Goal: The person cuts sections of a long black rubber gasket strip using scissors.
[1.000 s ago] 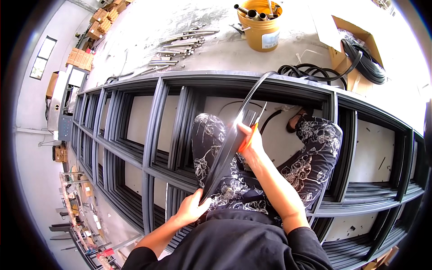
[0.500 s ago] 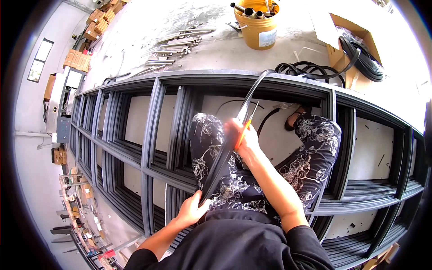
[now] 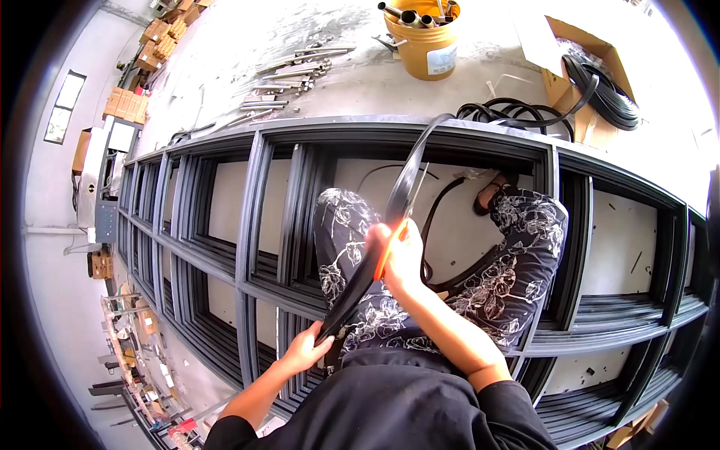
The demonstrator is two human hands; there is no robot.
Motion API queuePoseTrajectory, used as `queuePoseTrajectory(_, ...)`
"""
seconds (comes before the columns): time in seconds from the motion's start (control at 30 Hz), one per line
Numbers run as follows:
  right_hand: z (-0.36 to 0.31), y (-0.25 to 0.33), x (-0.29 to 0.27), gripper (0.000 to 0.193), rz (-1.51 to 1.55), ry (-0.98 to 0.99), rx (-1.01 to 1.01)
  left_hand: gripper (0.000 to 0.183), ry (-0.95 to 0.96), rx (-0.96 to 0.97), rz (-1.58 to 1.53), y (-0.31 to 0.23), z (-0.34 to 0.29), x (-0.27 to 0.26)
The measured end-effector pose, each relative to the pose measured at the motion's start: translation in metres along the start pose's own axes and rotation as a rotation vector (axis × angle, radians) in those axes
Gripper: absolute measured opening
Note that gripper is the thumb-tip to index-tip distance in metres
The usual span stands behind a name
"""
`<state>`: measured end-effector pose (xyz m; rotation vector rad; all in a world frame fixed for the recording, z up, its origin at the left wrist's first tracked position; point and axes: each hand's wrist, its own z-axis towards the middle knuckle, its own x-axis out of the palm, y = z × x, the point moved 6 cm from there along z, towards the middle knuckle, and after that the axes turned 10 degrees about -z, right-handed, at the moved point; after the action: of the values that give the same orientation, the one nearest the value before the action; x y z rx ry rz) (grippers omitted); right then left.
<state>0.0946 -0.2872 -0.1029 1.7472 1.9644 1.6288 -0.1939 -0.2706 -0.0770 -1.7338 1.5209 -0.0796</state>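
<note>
A flat black rubber strip (image 3: 346, 300) runs slantwise from my lap up over the frame's far edge. My left hand (image 3: 306, 349) is closed round its lower end, close to my left thigh. Higher up, my right hand (image 3: 406, 253) grips scissors with orange handles (image 3: 383, 255), their blades pointing up and away beside the strip. The fingers of that hand also lie against the strip; whether they pinch it is hard to see. Whether the blades are parted cannot be made out.
My legs stand inside an opening of the stacked dark grey metal frames (image 3: 245, 217). Beyond lie black strip coils (image 3: 517, 112), a yellow bucket (image 3: 426, 56) of metal tubes and a cardboard box (image 3: 562, 90). Metal bars (image 3: 300, 71) are on the floor, farther left.
My right hand and the scissors have slid toward me along the strip, and the blades point more steeply away. My left hand has shifted slightly left with the strip's lower end.
</note>
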Motion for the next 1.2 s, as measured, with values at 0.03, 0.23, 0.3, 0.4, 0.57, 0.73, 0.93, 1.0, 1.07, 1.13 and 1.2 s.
queuePoseTrajectory(0.03, -0.009, -0.001, 0.002, 0.018, 0.003, 0.01, -0.013, 0.037, 0.121, -0.022, -0.053, -0.001, 0.001, 0.004)
queuePoseTrajectory(0.23, -0.03, 0.002, 0.001, 0.021, -0.008, 0.01, -0.061, 0.062, 0.797, 0.054, -0.158, -0.064, 0.034, 0.003)
queuePoseTrajectory(0.3, -0.032, 0.004, -0.001, 0.021, -0.009, -0.001, -0.05, 0.051, 0.53, 0.206, -0.293, -0.103, 0.067, -0.017)
queuePoseTrajectory(0.4, -0.034, 0.004, 0.002, 0.022, -0.009, 0.038, -0.057, 0.048, 0.254, 0.309, -0.657, -0.147, 0.121, -0.016)
queuePoseTrajectory(0.57, -0.039, -0.007, -0.014, 0.028, -0.121, -0.035, -0.123, 0.035, 0.511, 0.003, -0.87, -0.186, 0.154, 0.028)
queuePoseTrajectory(0.73, -0.041, 0.012, -0.018, 0.039, -0.222, -0.095, -0.219, 0.03, 0.54, 0.083, -1.004, -0.21, 0.155, 0.044)
queuePoseTrajectory(0.93, -0.044, 0.012, -0.047, 0.037, -0.177, 0.074, -0.015, 0.028, 0.43, 0.174, -1.03, -0.201, 0.163, 0.029)
queuePoseTrajectory(1.0, -0.053, 0.03, -0.066, 0.039, -0.407, 0.088, 0.147, 0.027, 0.375, 0.09, -1.04, -0.196, 0.161, 0.013)
queuePoseTrajectory(1.07, -0.056, 0.038, -0.087, 0.044, -0.529, 0.124, 0.238, 0.025, 0.363, 0.081, -1.036, -0.196, 0.158, 0.006)
queuePoseTrajectory(1.13, -0.058, 0.054, -0.097, 0.044, -0.753, 0.229, 0.238, 0.025, 0.397, 0.1, -1.029, -0.196, 0.152, 0.0)
queuePoseTrajectory(1.2, -0.058, 0.062, -0.102, 0.046, -0.816, 0.331, 0.25, 0.025, 0.41, 0.079, -1.01, -0.195, 0.142, -0.003)
